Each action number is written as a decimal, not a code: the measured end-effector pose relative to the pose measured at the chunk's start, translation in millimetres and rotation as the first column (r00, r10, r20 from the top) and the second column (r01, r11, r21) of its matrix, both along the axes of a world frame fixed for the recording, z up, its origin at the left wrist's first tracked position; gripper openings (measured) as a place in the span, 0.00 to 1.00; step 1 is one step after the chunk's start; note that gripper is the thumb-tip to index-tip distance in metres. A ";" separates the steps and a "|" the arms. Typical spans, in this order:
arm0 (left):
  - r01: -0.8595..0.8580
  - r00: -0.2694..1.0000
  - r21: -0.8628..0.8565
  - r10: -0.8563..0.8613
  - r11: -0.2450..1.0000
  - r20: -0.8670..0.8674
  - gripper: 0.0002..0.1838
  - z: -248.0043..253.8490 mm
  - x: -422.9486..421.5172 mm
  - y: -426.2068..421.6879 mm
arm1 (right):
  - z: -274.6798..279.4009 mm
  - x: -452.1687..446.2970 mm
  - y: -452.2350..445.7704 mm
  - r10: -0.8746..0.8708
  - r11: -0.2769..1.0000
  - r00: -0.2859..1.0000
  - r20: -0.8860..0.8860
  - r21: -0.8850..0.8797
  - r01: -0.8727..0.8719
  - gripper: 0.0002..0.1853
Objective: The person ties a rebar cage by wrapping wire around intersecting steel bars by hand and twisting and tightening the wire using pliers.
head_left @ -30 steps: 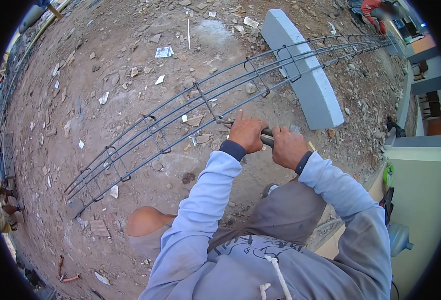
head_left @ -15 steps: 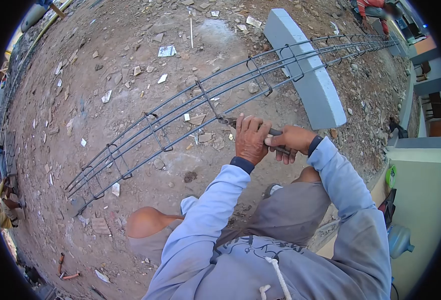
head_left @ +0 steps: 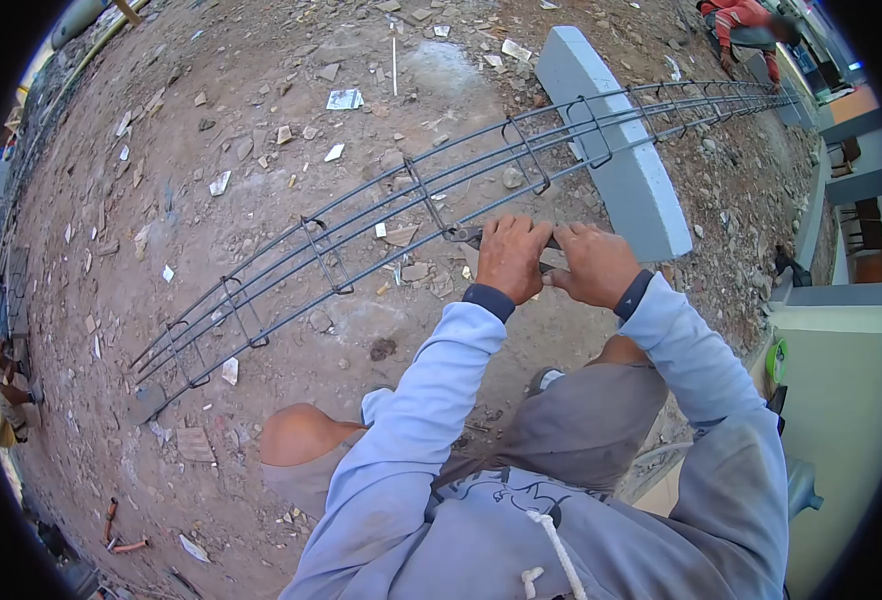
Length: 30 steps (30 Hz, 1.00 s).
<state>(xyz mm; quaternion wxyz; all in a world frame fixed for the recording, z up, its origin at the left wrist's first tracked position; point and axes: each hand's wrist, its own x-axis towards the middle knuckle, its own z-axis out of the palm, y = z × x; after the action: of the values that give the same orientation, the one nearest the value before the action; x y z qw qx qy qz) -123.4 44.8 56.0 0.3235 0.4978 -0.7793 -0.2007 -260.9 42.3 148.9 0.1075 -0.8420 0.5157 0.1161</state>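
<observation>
Left hand [head_left: 513, 258] and right hand [head_left: 598, 266] clamped fingers around pincers [head_left: 468, 235]. Tool head extended past left fingers to rebar cage [head_left: 428, 195]. Cage crossed block [head_left: 646, 205] edges; rubble-strewn ground [head_left: 361, 322] extended both sides.

One wide head-worn view, facing forward and down, left hand [head_left: 513, 258] and right hand [head_left: 597, 264] close

No wording can be read; the dark print [head_left: 516, 494] across the sweatshirt [head_left: 451, 550] is illegible.
</observation>
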 end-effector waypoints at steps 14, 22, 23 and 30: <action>0.058 0.996 0.176 -0.069 0.983 0.058 0.25 -9.3 3.9 14.1 | -58.2 -15.8 10.7 -0.240 0.896 0.969 0.056 0.396 0.199 0.12; -0.157 0.987 -0.147 0.159 0.977 0.005 0.37 -33.1 -5.6 44.7 | -54.1 -40.6 -7.2 -0.758 -0.006 0.652 0.031 0.999 -0.054 0.19; -0.165 0.985 -0.206 0.171 0.965 0.013 0.37 -37.8 -8.5 39.3 | -51.6 -40.0 -7.3 -0.763 0.003 0.646 0.027 0.999 -0.038 0.21; 0.101 0.988 0.067 -0.108 0.993 0.110 0.26 -27.6 7.6 12.8 | -52.8 -26.8 20.3 -0.208 0.952 0.976 0.061 0.243 0.188 0.36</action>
<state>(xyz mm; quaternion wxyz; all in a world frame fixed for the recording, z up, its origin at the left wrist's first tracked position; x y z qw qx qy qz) -115.8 57.5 28.3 0.2524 0.4764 -0.8149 -0.2128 -287.7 62.6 96.1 0.2398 -0.7715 0.5751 0.1288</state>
